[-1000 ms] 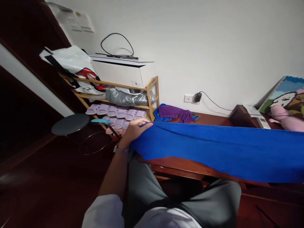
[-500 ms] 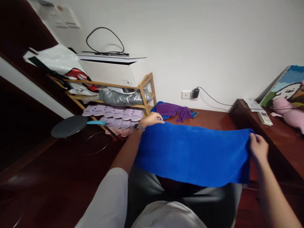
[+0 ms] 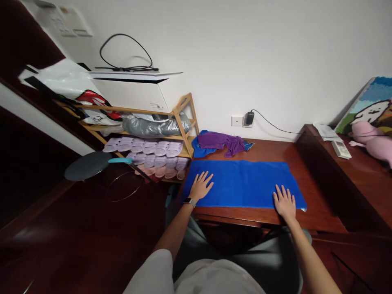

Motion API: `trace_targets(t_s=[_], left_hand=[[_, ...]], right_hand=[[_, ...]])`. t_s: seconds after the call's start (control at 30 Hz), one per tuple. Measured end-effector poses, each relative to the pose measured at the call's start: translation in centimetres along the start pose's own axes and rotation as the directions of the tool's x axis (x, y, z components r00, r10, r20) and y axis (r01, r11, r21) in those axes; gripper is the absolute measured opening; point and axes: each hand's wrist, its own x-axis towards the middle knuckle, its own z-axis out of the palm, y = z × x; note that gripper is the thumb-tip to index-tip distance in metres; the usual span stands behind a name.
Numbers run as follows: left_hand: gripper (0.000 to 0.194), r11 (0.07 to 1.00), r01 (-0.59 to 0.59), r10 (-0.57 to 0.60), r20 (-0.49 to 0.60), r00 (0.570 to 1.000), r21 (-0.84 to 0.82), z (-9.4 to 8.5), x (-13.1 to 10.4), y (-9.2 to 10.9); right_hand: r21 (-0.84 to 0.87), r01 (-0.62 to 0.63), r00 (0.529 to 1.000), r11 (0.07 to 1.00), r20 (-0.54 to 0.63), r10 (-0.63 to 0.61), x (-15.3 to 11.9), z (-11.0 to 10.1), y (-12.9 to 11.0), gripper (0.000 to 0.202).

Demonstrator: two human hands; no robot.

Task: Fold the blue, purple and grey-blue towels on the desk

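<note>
Plain bright-blue cloth [image 3: 241, 183] is laid pretty flat under left hand [image 3: 199, 188] and right hand [image 3: 285, 204]; both are splayed wide.

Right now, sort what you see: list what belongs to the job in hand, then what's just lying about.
In hand:
- blue cloth, spread flat
- left hand and right hand, both on the cloth
- wooden tabletop beneath it

Apparently just lying about:
- purple cloth, crumpled by the wall; possibly related, but untouched
- slippers
- white box
- pink plush toy
</note>
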Motion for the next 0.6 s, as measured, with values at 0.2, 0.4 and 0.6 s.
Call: trace_targets(t_s=[0.2,0.4,0.6], left_hand=[[0.053,0.998,-0.047,0.049,0.056,0.997,-0.039,-0.6,1.3,-1.2],[0.052,0.992,0.127,-0.123,-0.151,0.981,0.015,-0.9,-1.2,-2.4],[0.060,0.974,0.199,-0.188,-0.111,0.976,0.104,0.3,-3.6,-3.0]], right_hand=[[-0.007,-0.099,0.994,0.995,0.054,0.099,-2.4,-0.6,0.7,0.072],[-0.001,0.014,0.983,1.000,-0.181,-0.014,-2.7,-0.9,1.6,0.072],[-0.033,0.018,0.999,0.999,-0.049,-0.019,-2.1,0.7,2.2,0.071]])
